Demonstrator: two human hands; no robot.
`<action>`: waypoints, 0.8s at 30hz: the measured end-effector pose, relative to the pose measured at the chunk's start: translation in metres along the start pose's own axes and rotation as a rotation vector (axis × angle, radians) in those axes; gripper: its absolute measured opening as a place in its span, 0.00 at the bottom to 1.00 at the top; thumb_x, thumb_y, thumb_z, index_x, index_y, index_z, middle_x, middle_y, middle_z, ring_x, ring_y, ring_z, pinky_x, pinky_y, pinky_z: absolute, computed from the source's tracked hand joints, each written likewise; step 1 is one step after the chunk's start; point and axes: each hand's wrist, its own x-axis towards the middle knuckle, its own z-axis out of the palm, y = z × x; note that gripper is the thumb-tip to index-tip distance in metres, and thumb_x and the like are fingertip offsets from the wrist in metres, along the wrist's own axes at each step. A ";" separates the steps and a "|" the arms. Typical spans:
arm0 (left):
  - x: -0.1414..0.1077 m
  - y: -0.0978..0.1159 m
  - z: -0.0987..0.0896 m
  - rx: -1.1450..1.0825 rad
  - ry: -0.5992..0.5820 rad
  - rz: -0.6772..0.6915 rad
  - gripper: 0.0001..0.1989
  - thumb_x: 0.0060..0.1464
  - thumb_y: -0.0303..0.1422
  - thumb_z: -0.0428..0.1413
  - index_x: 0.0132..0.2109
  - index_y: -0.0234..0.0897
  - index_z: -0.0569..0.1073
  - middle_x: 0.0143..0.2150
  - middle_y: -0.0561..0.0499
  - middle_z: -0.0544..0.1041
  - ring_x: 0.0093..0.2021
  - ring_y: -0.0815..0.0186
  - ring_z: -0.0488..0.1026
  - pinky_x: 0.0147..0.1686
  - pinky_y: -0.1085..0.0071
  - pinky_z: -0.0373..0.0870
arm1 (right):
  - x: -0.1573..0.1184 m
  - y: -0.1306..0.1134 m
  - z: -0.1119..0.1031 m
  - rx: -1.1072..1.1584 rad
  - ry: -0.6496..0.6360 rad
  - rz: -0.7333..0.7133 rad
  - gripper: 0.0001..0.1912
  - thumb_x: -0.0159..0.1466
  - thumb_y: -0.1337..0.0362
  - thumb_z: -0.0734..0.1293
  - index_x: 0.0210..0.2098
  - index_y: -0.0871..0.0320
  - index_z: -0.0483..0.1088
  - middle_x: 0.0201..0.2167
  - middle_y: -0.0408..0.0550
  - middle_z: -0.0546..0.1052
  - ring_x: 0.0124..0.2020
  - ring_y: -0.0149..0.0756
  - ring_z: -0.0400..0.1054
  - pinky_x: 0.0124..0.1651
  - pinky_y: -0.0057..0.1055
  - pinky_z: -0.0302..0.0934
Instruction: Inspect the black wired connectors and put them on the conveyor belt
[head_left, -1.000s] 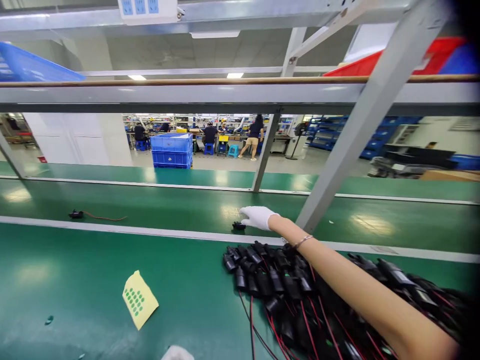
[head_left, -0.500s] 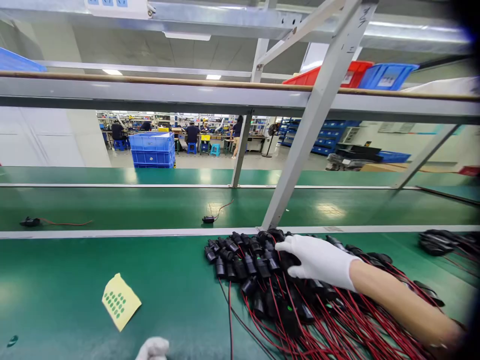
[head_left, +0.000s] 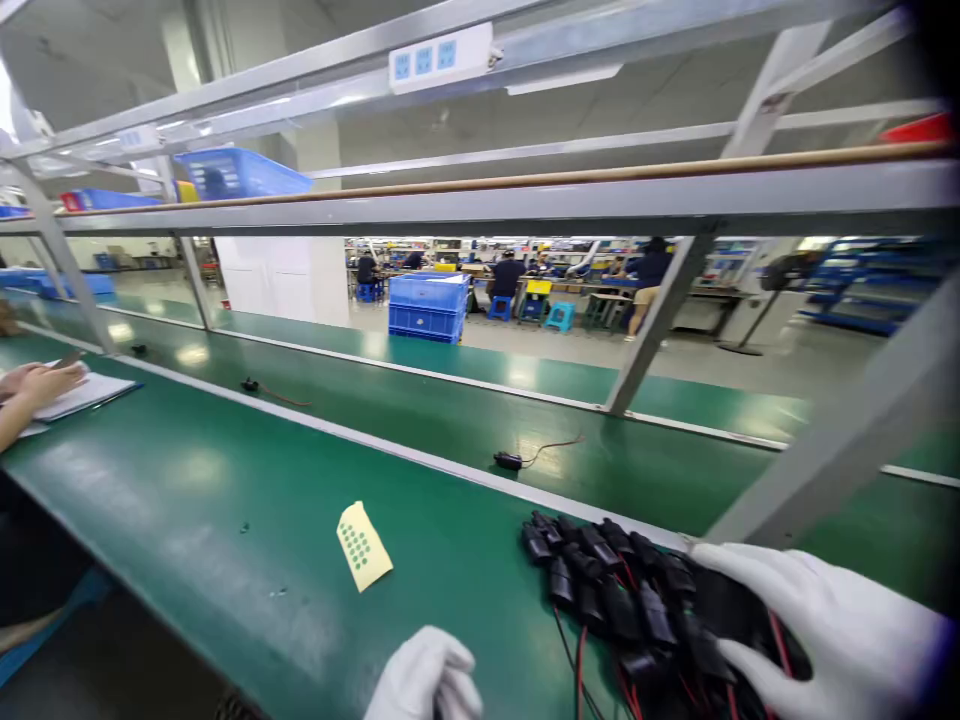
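Observation:
My right hand [head_left: 817, 620], in a white glove, reaches over a pile of black cylindrical parts [head_left: 615, 600] with red and black wires. Its thumb and fingers are spread apart, with black parts under and between them; no firm grip shows. At the bottom middle is my left hand [head_left: 427, 680], also gloved in white, just above the bench near the pile's left side. Its fingers are curled in, and whatever they may hold is hidden. A pale yellow sheet of green round stickers [head_left: 364, 545] lies on the green bench to the left.
One wired black part [head_left: 508, 460] and another black part [head_left: 251, 384] lie on the strip behind the white divider [head_left: 420, 460]. A grey post [head_left: 817, 450] rises beside my right hand. At far left, a person's hands [head_left: 45, 385] are over papers [head_left: 86, 395].
The view has swung left, bringing the other person's hands into sight. My right hand stays over the pile, now closer in view. More of my curled left hand shows.

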 end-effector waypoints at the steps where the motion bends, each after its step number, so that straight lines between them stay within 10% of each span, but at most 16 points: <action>1: 0.001 0.004 0.008 0.048 -0.010 0.045 0.30 0.49 0.58 0.56 0.40 0.32 0.72 0.31 0.46 0.77 0.26 0.69 0.71 0.29 0.71 0.66 | 0.009 -0.025 0.002 -0.018 -0.020 -0.085 0.27 0.45 0.65 0.70 0.46 0.45 0.70 0.42 0.58 0.78 0.41 0.56 0.73 0.43 0.52 0.66; 8: -0.009 0.055 0.042 0.170 -0.110 0.290 0.29 0.51 0.52 0.59 0.49 0.32 0.71 0.44 0.40 0.78 0.45 0.56 0.74 0.47 0.60 0.67 | 0.047 -0.174 0.030 0.182 -0.081 -0.533 0.28 0.45 0.71 0.65 0.47 0.59 0.66 0.32 0.50 0.76 0.28 0.44 0.69 0.29 0.41 0.68; 13: -0.019 0.057 0.033 -0.103 -0.164 0.294 0.27 0.57 0.52 0.53 0.48 0.30 0.73 0.33 0.43 0.78 0.34 0.61 0.75 0.39 0.64 0.66 | 0.046 -0.166 0.043 0.372 0.018 -0.498 0.39 0.47 0.69 0.68 0.58 0.58 0.55 0.41 0.54 0.74 0.38 0.45 0.72 0.38 0.40 0.71; 24: -0.013 0.036 0.045 -0.277 -0.245 0.293 0.27 0.54 0.54 0.54 0.41 0.31 0.77 0.32 0.45 0.75 0.32 0.62 0.74 0.36 0.65 0.66 | 0.031 -0.177 0.045 0.555 -0.021 -0.427 0.17 0.55 0.70 0.65 0.42 0.53 0.58 0.33 0.45 0.68 0.32 0.36 0.68 0.30 0.31 0.65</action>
